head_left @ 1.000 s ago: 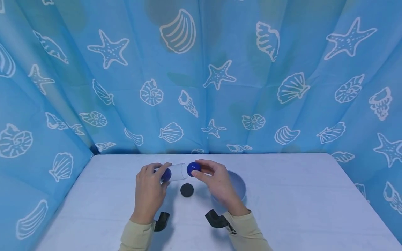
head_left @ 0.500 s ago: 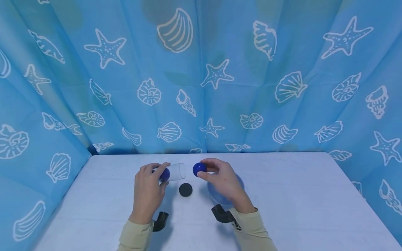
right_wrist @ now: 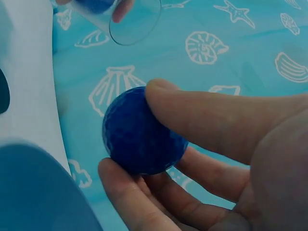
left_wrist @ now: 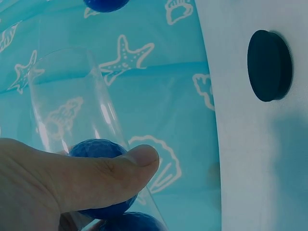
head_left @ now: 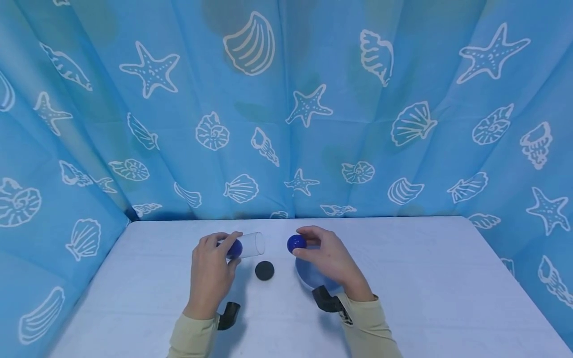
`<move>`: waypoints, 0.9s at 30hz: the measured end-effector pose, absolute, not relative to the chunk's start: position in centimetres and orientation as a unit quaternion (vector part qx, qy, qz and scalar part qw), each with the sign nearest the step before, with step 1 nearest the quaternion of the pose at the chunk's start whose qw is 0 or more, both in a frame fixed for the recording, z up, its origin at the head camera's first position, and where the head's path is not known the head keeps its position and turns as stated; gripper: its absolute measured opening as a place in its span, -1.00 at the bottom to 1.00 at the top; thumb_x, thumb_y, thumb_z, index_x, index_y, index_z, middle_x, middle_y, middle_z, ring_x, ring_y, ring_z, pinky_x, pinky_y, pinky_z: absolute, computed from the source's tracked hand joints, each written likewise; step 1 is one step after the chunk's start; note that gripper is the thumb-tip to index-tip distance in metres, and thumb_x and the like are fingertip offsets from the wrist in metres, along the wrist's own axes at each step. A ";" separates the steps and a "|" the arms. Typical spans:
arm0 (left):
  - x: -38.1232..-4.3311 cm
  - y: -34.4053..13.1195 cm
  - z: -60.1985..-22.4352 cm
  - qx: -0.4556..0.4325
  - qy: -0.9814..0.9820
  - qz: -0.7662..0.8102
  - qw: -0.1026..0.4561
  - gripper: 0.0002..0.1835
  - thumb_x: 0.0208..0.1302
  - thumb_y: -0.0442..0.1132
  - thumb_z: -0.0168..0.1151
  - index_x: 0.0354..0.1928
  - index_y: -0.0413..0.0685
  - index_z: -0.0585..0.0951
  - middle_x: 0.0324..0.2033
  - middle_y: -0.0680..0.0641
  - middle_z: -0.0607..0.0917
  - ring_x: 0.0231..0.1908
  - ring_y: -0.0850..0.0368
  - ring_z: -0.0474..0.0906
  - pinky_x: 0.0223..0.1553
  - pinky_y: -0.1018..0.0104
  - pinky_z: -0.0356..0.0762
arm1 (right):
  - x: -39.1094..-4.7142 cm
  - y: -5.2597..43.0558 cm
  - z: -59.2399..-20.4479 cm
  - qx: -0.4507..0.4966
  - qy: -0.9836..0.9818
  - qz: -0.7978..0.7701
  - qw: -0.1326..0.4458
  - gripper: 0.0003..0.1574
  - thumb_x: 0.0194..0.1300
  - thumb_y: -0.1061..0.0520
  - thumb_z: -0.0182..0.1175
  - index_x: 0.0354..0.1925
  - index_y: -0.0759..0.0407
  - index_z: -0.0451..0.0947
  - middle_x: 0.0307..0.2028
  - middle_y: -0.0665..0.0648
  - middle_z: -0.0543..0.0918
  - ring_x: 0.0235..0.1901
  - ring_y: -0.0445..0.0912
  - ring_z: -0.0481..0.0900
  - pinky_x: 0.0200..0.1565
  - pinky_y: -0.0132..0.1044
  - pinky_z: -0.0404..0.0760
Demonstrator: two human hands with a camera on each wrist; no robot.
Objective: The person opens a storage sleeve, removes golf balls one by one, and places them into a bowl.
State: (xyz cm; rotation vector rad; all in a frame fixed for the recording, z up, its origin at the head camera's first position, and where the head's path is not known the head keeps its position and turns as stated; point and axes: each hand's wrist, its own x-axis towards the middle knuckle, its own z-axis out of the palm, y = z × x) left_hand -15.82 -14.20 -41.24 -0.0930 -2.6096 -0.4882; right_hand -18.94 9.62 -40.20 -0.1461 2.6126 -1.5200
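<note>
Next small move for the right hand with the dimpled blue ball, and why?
Probably lower the dimpled blue ball into the round blue bowl. The right hand pinches it near the bowl, and over the last second it has drawn away from the open mouth of the clear cylindrical tube in the left hand.

Via my remote feed, head cam: left end of transparent cylindrical tube (head_left: 252,244) hidden by L hand (head_left: 211,278); round blue bowl (head_left: 308,274) part-blocked by R hand (head_left: 332,256), I can't see its full interior. L-wrist cam: upper blue dimpled ball (left_wrist: 98,147) part-covered by L thumb (left_wrist: 113,178); lower blue dimpled ball (left_wrist: 134,223) cut at btm edge. R-wrist cam: flat black disc (right_wrist: 3,91) cropped.
</note>
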 end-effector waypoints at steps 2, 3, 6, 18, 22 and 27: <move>-15.8 -14.1 -41.3 -0.034 -0.954 -0.179 0.238 -0.37 -0.13 -0.40 0.66 0.11 -0.04 0.70 0.02 -0.28 0.64 0.11 -0.25 0.48 0.18 -0.25 0.44 | -18.9 9.9 -40.2 -0.051 0.867 -0.491 0.058 -0.43 0.29 0.13 0.37 0.26 0.08 0.54 0.14 0.11 0.62 0.18 0.07 0.53 0.17 0.07 0.55; -15.8 -14.1 -41.3 -0.033 -0.954 -0.178 0.238 -0.37 -0.13 -0.40 0.66 0.11 -0.04 0.70 0.02 -0.28 0.64 0.11 -0.26 0.49 0.18 -0.25 0.44 | -18.9 10.1 -40.3 -0.052 0.870 -0.486 0.060 -0.44 0.30 0.14 0.36 0.25 0.08 0.54 0.14 0.11 0.62 0.18 0.07 0.53 0.18 0.08 0.54; -15.9 -14.2 -41.3 -0.032 -0.954 -0.180 0.238 -0.37 -0.13 -0.40 0.65 0.10 -0.05 0.70 0.02 -0.28 0.64 0.11 -0.26 0.49 0.18 -0.26 0.44 | -18.8 10.4 -40.7 -0.053 0.879 -0.469 0.070 -0.47 0.31 0.14 0.35 0.24 0.08 0.56 0.12 0.12 0.63 0.17 0.08 0.54 0.18 0.11 0.54; -16.0 -14.1 -41.2 -0.037 -0.951 -0.187 0.245 -0.37 -0.14 -0.41 0.66 0.10 -0.04 0.71 0.01 -0.28 0.64 0.10 -0.25 0.50 0.17 -0.24 0.45 | -19.1 12.2 -41.9 -0.062 0.900 -0.429 0.047 -0.49 0.28 0.20 0.36 0.19 0.22 0.55 0.15 0.23 0.61 0.17 0.13 0.55 0.19 0.07 0.53; -16.0 -14.1 -41.3 -0.038 -0.951 -0.185 0.245 -0.37 -0.14 -0.40 0.66 0.10 -0.04 0.71 0.01 -0.28 0.64 0.09 -0.25 0.50 0.16 -0.23 0.45 | -19.0 11.9 -42.0 -0.060 0.910 -0.408 0.037 -0.49 0.27 0.24 0.37 0.17 0.29 0.55 0.13 0.27 0.60 0.14 0.15 0.56 0.15 0.05 0.56; -15.9 -14.1 -41.3 -0.037 -0.953 -0.184 0.239 -0.37 -0.13 -0.40 0.66 0.10 -0.04 0.71 0.01 -0.27 0.65 0.10 -0.25 0.50 0.16 -0.24 0.45 | -18.7 11.1 -41.9 -0.047 0.924 -0.376 0.044 -0.48 0.28 0.22 0.37 0.19 0.30 0.53 0.12 0.30 0.57 0.16 0.17 0.54 0.15 0.08 0.56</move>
